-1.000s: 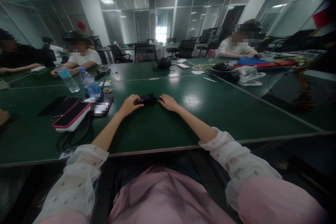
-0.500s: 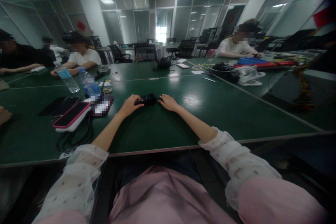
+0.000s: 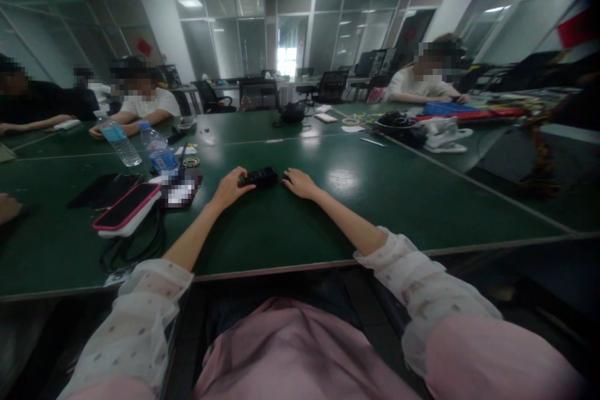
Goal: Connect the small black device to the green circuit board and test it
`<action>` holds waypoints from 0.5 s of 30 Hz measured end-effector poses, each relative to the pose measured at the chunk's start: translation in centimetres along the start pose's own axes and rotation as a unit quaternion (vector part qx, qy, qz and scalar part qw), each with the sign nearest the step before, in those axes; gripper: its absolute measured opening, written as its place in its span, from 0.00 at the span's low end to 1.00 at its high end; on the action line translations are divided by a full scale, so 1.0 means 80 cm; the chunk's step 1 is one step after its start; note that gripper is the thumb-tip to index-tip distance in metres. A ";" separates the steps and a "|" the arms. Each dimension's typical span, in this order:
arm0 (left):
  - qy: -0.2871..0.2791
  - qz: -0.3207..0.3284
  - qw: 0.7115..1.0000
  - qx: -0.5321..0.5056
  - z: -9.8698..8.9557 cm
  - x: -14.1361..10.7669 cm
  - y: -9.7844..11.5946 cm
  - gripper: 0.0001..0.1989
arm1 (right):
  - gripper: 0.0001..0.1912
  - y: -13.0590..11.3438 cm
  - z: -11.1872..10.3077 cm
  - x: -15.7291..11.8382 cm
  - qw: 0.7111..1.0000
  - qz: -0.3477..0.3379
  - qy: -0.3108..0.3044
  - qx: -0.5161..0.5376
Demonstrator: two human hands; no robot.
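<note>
A small black handheld device, oblong with what look like small markings on its face, rests on the green table in front of me. My left hand grips its left end between thumb and fingers. Just past the device's right end, my right hand lies on the tabletop with its fingers stretched out, apart from the device and holding nothing. The left fingers partly hide the device's near-left end.
To my left are a pink-rimmed phone, dark flat items, black cables, a tape roll and two water bottles. A pen and a white stand lie farther right. Other people sit around the table.
</note>
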State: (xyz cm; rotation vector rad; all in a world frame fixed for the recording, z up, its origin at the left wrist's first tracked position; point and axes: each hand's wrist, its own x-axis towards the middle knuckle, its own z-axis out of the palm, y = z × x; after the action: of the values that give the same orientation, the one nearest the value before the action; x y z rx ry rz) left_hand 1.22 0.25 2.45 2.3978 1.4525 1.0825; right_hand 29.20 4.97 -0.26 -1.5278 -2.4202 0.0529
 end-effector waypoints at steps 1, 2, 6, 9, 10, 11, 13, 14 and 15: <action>0.007 -0.010 1.000 -0.008 0.000 0.000 0.000 0.23 | 0.30 0.000 0.000 0.000 1.000 -0.001 0.001 0.000; 0.013 -0.019 1.000 -0.014 0.000 0.000 0.000 0.25 | 0.30 0.000 0.000 0.000 1.000 -0.002 0.001 -0.001; 0.021 -0.034 0.999 -0.033 0.001 0.000 0.004 0.27 | 0.31 0.002 0.000 0.000 1.000 -0.007 0.004 0.001; 0.045 -0.045 0.996 -0.063 0.001 0.002 0.006 0.27 | 0.31 0.002 0.000 0.000 1.000 -0.007 0.008 0.000; 0.063 -0.049 0.994 -0.077 0.001 0.003 0.005 0.27 | 0.31 0.002 0.000 0.000 1.000 -0.006 0.009 0.000; 0.085 -0.054 0.991 -0.089 0.000 0.005 0.003 0.27 | 0.31 0.002 0.000 0.001 1.000 -0.005 0.009 0.000; 0.136 -0.067 0.983 -0.104 -0.004 0.008 -0.003 0.27 | 0.30 0.002 0.000 0.001 1.000 -0.002 0.005 0.002; 0.159 -0.075 0.979 -0.104 -0.007 0.009 -0.008 0.28 | 0.30 0.001 -0.001 0.000 1.000 -0.001 0.002 0.003; 0.182 -0.085 0.975 -0.099 -0.010 0.010 -0.013 0.28 | 0.30 0.001 -0.001 0.000 1.000 -0.001 0.000 0.003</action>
State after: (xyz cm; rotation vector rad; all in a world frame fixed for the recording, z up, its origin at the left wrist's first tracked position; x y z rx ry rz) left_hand 0.24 1.26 2.97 1.9719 1.5316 1.5976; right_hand 29.31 5.00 -0.16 -1.5233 -2.4189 0.0602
